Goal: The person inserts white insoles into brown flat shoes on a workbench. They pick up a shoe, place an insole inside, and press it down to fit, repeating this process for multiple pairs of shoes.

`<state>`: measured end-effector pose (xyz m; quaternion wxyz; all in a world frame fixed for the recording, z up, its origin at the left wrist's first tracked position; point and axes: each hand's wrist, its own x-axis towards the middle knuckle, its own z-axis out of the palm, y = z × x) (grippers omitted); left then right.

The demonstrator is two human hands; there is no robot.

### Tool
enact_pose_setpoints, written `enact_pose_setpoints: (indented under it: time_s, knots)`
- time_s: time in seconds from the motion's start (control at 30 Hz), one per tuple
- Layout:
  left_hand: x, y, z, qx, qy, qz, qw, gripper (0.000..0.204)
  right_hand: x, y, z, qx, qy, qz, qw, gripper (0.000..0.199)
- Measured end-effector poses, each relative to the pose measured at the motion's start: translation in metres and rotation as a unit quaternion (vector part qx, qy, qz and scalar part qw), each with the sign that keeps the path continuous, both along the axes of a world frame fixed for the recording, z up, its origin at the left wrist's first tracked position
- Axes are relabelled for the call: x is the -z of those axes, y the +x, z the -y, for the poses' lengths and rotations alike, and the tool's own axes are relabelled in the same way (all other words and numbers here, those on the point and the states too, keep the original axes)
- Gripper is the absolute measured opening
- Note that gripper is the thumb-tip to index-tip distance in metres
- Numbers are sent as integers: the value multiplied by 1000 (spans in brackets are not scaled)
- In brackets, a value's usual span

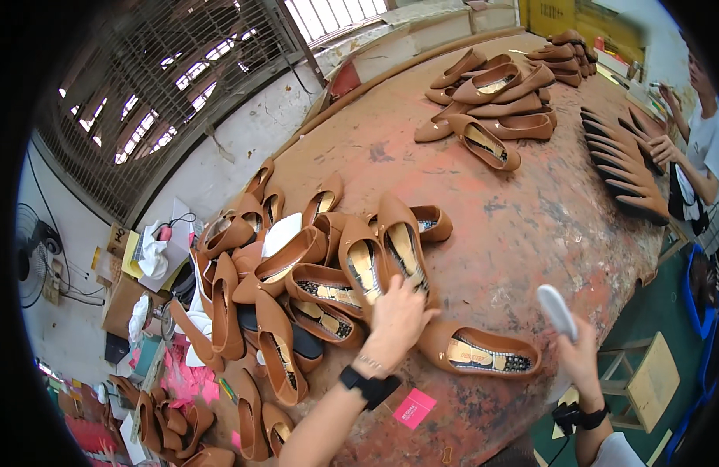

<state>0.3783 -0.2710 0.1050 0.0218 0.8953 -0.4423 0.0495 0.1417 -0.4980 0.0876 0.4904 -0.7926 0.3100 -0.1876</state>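
Tan pointed pumps [328, 272] lie jumbled in a heap on a worn, paint-stained workbench [531, 226]; beyond the heap, neater groups [492, 101] look sorted already, much still left. Left hand [396, 315] lies flat, fingers together, on a glossy pump in the heap. Right of the heap, right hand [581, 354] clamps a white, rounded handheld device [558, 311], possibly a scanner

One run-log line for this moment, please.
left hand: on tan shoe in pile | right hand: holds white handheld tool | single shoe between
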Motion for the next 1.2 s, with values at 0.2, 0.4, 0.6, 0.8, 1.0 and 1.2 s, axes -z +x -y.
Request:
enact_pose_setpoints:
  time_s: [0.2, 0.4, 0.6, 0.8, 1.0, 1.2]
  knots:
    - [-45, -46, -97, 39, 38, -23, 998, 29, -30, 3, 34, -21, -109, -56, 992, 31]
    - [-69, -69, -181, -78, 58, 5, 995, 30, -41, 47, 24, -128, -195, 43, 971, 34]
    - [-63, -80, -205, -167, 61, 64, 982, 26, -26, 194, -5, -361, -364, 109, 852, 44]
    - [-74, -123, -176, -159, -28, -35, 986, 36, -12, 270, -6, -348, -419, -58, 837, 27]
    - [-59, -173, -183, -243, -395, -376, 802, 45, -98, 169, -86, -268, -206, 73, 938, 18]
    - [-30, -215, -142, -236, -636, -620, 395, 64, -133, -9, -170, -538, -58, 91, 836, 39]
